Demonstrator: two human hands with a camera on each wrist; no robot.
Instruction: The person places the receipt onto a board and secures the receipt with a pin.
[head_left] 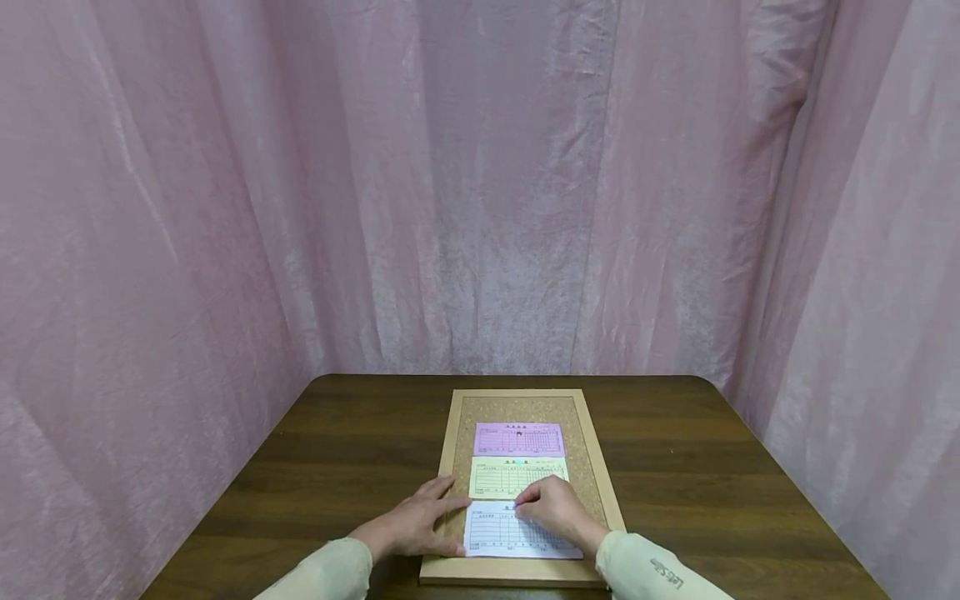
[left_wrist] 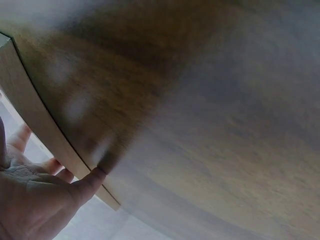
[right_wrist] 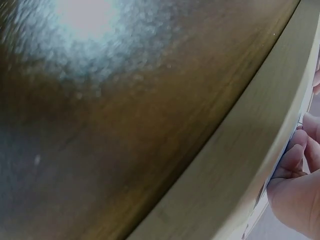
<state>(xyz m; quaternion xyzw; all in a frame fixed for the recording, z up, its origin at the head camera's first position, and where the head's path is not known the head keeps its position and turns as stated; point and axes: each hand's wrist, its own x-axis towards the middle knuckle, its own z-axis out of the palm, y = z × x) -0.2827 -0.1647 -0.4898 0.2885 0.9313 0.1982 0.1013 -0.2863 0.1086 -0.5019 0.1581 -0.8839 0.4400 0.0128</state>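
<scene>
A wood-framed cork board (head_left: pixel 517 408) lies on the table with three printed form slips one below another. The pink slip (head_left: pixel 517 443) has a dark pin near its top edge. The yellow slip (head_left: pixel 498 480) has a pale blue pin (head_left: pixel 518 462) at its top. Across the white slip (head_left: pixel 491 533), my right hand (head_left: pixel 558 508) pinches a small purple push pin (head_left: pixel 516 505) at the top edge; its tip is hidden. My left hand (head_left: pixel 420 521) spreads over the board's left frame, fingertips touching the white slip's left side. In the left wrist view, a finger reaches past the frame onto the table.
The dark wooden table (head_left: pixel 337 450) extends on both sides of the board. Pink curtains (head_left: pixel 510 208) hang behind and beside it. The raised board frame (right_wrist: pixel 225 160) shows close up in the right wrist view.
</scene>
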